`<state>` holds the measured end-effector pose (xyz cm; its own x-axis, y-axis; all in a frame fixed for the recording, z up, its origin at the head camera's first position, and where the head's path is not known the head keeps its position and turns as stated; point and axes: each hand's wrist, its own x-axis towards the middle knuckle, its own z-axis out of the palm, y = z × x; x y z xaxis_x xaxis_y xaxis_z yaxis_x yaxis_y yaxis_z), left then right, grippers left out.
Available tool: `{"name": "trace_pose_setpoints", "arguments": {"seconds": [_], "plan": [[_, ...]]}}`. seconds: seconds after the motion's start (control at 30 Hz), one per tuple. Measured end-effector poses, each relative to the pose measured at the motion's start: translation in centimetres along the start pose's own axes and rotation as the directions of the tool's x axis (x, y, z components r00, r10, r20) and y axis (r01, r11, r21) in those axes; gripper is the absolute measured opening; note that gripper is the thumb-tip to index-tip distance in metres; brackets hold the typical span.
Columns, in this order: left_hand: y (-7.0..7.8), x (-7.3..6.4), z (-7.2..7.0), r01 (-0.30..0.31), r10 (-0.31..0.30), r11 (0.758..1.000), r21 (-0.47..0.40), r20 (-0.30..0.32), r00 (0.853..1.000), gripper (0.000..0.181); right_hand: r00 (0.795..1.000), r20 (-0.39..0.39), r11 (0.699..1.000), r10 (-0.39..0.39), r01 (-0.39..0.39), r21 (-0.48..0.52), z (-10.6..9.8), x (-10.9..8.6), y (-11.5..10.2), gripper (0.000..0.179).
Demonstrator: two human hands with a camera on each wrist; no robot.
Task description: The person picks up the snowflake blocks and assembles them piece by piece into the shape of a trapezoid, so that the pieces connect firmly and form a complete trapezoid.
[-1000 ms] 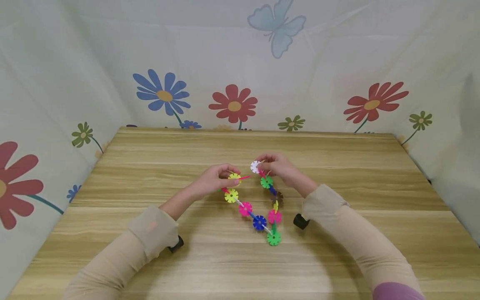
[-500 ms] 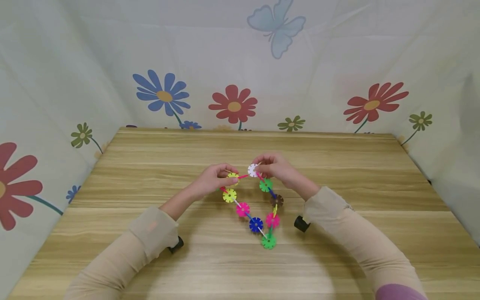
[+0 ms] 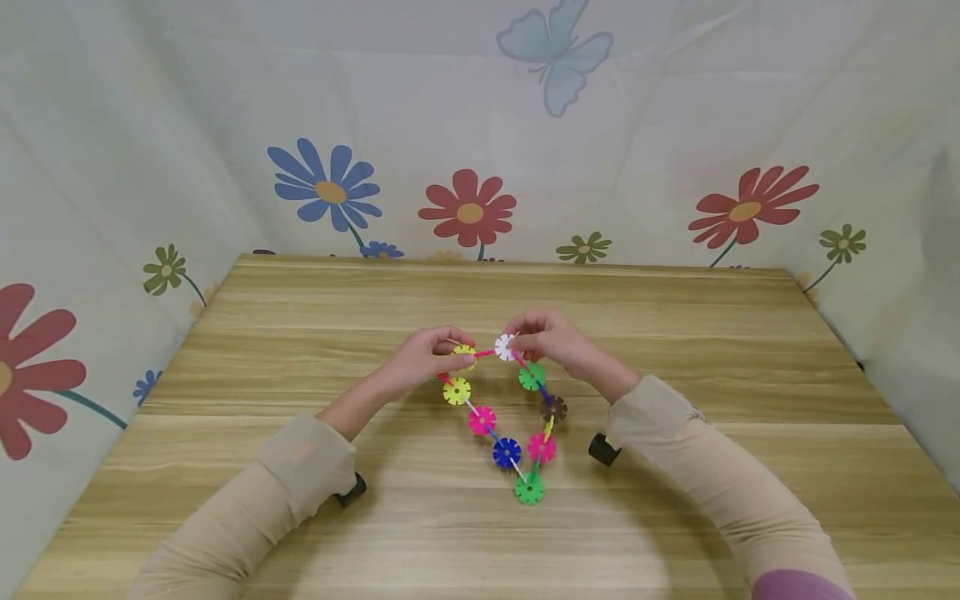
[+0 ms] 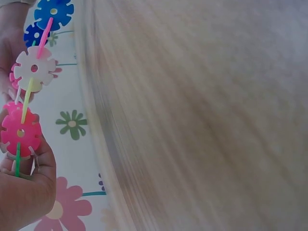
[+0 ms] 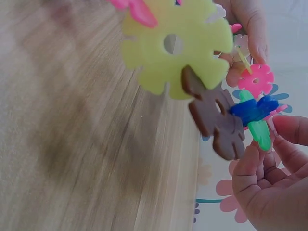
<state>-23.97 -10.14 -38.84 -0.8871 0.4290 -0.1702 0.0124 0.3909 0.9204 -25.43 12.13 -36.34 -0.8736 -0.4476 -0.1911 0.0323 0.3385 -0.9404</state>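
Observation:
A loop of notched plastic snowflake discs (image 3: 507,453) hangs between my two hands over the table. My left hand (image 3: 422,362) pinches a yellow disc (image 3: 462,357) at the loop's upper left. Opposite it, my right hand (image 3: 557,342) pinches a white disc (image 3: 505,347). A red-pink disc seen edge-on (image 3: 486,353) bridges the two, its right end at the white disc's rim. Further down hang pink, blue, brown and green discs, the lowest being a green disc (image 3: 529,489). In the right wrist view a brown disc (image 5: 216,113) slots into a large yellow disc (image 5: 144,57).
The wood-grain table (image 3: 300,292) spreads around both arms. Behind it rises a pale curtain (image 3: 420,92) printed with flowers and a butterfly. Black wrist cameras sit under the left cuff (image 3: 351,490) and the right cuff (image 3: 603,450).
My right hand has brought the white disc left and slightly down, closing its gap to the red-pink disc. The loop's lower end has swung left and toward me. My left hand has barely moved.

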Motion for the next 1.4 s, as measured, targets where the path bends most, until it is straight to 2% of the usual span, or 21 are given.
{"name": "trace_pose_setpoints", "arguments": {"seconds": [0.53,0.93,1.4], "plan": [[0.39,-0.23,-0.08,0.003,-0.003,1.000,-0.004,0.024,1.000,0.040,0.999,0.051,1.000,-0.002,0.002,0.002,0.08,-0.15,0.19,0.020],[0.52,-0.39,-0.22,-0.017,0.013,0.998,0.064,0.060,0.998,0.033,0.998,0.052,1.000,0.022,-0.021,-0.011,0.14,-0.28,0.18,0.020],[0.36,-0.32,-0.20,-0.011,0.008,0.998,0.066,0.052,0.999,0.033,0.999,0.042,0.999,0.011,-0.010,-0.031,0.31,-0.58,-0.06,0.021]]}}
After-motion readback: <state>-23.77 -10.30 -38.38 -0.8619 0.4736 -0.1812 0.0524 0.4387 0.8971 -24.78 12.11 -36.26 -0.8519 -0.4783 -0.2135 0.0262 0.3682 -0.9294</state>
